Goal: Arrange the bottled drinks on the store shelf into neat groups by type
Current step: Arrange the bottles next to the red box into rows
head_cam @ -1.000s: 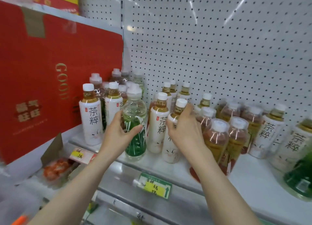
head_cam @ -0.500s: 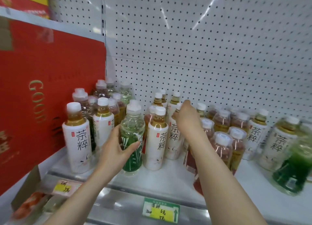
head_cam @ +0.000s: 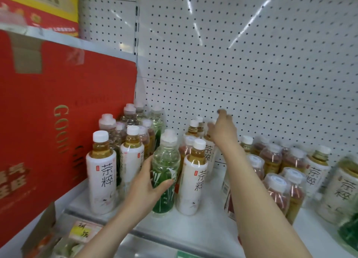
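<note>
White pegboard (head_cam: 251,68) behind a glossy metal shelf (head_cam: 193,228). Clear ribbed green bottle (head_cam: 164,172), upright, cap toward 12 o'clock, gripped by left hand (head_cam: 144,188) fingers around its waist. White-sleeved tea bottle (head_cam: 191,182) touching at 3 o'clock. Right hand (head_cam: 222,130) at 1 o'clock, fingers spread open, blurred. Red carton (head_cam: 48,122) at 9 o'clock.

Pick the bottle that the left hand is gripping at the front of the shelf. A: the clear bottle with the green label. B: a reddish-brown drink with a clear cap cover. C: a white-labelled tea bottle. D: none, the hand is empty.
A: the left hand wraps the clear bottle with the green label, which stands upright between two white-labelled tea bottles.
</note>
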A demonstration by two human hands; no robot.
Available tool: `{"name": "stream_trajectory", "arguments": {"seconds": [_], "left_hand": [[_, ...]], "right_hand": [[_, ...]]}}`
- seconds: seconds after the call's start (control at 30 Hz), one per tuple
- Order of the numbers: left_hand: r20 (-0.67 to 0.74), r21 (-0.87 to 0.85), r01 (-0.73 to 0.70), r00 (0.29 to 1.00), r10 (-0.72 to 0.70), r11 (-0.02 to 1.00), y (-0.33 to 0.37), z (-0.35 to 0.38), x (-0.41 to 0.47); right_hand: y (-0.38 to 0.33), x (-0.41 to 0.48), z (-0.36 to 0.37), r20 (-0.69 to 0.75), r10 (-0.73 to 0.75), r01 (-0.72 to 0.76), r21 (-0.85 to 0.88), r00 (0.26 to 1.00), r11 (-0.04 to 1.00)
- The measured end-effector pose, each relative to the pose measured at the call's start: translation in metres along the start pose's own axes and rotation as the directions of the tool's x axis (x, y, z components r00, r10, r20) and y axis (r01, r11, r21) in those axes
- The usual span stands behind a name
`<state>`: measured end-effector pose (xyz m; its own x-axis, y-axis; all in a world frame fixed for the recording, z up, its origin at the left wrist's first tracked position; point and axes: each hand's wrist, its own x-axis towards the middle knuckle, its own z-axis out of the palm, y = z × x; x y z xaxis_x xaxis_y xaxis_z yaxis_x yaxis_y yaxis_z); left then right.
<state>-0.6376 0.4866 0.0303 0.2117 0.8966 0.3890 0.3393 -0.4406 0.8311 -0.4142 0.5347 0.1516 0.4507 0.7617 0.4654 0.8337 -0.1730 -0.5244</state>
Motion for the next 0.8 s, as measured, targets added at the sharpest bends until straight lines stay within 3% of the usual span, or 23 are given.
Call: {"name": "stream_trajectory", "arguments": {"seconds": [0.07, 0.13, 0.2, 0.3, 0.37, 0.5, 0.6, 0.7, 0.8], "left_hand": [[0.004, -0.01, -0.01, 1.0, 0.01, 1.0, 0.002, -0.001, 0.0], [0.007, 0.014, -0.028, 1.0, 0.028, 1.0, 0.002, -0.004, 0.0], [-0.008, 0.102, -0.073, 0.997, 0.075, 0.992, 0.0, -0.009, 0.001], [-0.066, 0.261, -0.149, 0.983, 0.172, 0.954, -0.001, -0.021, 0.001], [-0.073, 0.364, -0.179, 0.973, 0.219, 0.914, 0.003, -0.028, -0.001], [-0.138, 0.611, -0.283, 0.882, 0.451, 0.739, 0.012, -0.048, -0.002], [-0.21, 0.749, -0.233, 0.804, 0.556, 0.62, 0.008, -0.07, 0.002], [-0.293, 0.73, -0.129, 0.828, 0.478, 0.671, -0.001, -0.087, 0.007], [-0.306, 0.634, -0.128, 0.864, 0.4, 0.763, -0.01, -0.092, 0.01]], "right_hand": [[-0.03, -0.019, -0.016, -0.02, -0.276, 0.276, 0.03, 0.961, 0.961], [-0.06, -0.04, -0.026, 0.266, -0.443, 0.445, 0.055, 0.856, 0.894], [-0.078, -0.052, -0.031, 0.491, -0.474, 0.475, 0.133, 0.731, 0.87], [-0.086, -0.049, -0.045, 0.619, -0.486, 0.453, 0.226, 0.617, 0.863], [-0.087, -0.045, -0.047, 0.681, -0.487, 0.518, 0.181, 0.547, 0.836], [-0.092, -0.032, -0.027, 0.641, -0.46, 0.482, 0.156, 0.615, 0.862], [-0.096, -0.013, -0.01, 0.614, -0.399, 0.484, 0.031, 0.681, 0.874], [-0.104, 0.006, 0.015, 0.567, -0.359, 0.473, -0.063, 0.741, 0.879], [-0.112, 0.024, 0.037, 0.509, -0.337, 0.487, -0.194, 0.792, 0.852]]}}
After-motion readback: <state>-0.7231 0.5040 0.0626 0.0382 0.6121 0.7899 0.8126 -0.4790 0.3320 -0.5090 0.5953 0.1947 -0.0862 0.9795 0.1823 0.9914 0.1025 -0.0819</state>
